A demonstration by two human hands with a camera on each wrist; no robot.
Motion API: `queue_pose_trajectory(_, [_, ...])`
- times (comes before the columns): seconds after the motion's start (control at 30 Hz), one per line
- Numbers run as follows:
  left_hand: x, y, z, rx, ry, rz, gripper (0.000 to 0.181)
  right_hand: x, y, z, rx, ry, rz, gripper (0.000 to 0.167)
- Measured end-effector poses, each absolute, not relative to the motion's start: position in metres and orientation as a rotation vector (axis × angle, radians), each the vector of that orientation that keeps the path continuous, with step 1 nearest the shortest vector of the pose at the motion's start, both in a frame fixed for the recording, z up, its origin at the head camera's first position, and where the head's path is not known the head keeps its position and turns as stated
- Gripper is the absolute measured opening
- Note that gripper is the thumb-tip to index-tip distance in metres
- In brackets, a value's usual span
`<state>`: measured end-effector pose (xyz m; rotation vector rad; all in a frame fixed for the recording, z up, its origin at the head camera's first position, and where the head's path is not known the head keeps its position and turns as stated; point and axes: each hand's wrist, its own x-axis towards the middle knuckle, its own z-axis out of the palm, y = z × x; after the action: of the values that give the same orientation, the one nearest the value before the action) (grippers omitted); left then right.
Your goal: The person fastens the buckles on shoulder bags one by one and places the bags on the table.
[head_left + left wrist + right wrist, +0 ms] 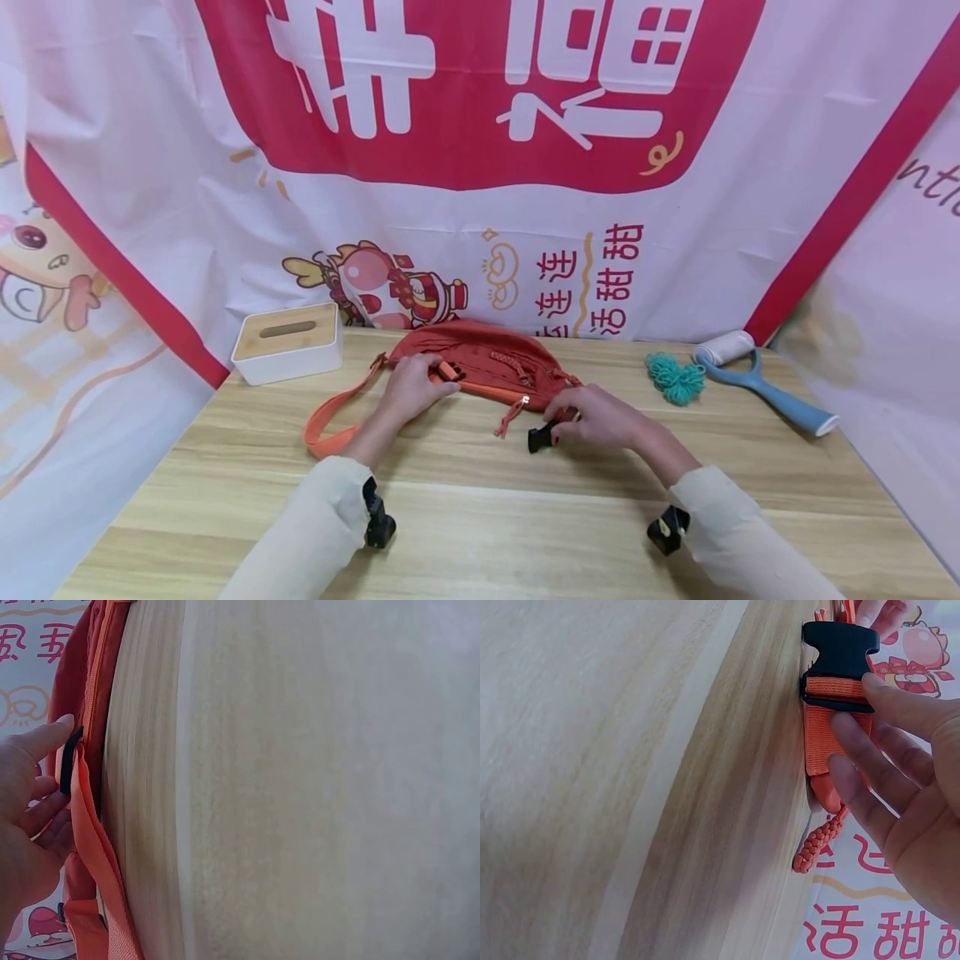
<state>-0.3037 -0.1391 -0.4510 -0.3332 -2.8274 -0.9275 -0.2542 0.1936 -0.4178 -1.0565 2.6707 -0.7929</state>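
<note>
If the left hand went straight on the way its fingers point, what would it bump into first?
Just past the black buckle it pinches, the left hand would probably meet the red waist bag; they might already touch, since depth is unclear there.

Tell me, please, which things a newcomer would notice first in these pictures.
Probably the big red panel with white characters, on the cloth behind the table. Next, the red waist bag on the table, the right hand holding a black buckle near it. Teal yarn stands out right of the bag.
</note>
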Motion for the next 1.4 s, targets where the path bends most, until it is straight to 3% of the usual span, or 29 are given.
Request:
queue_pose_trajectory(0.47, [-0.304, -0.136, -0.453, -0.266, -2.876, -0.976, 0.068, -0.254, 0.192, -0.419, -1.052, 2.675, -0.794, 0.012])
queue_pose_trajectory(1.4, [-0.292, -0.127, -0.437, -0.305, -2.796, -1.145, 0.058, -0.257, 0.195, -0.418, -0.963, 2.662, -0.974, 0.009])
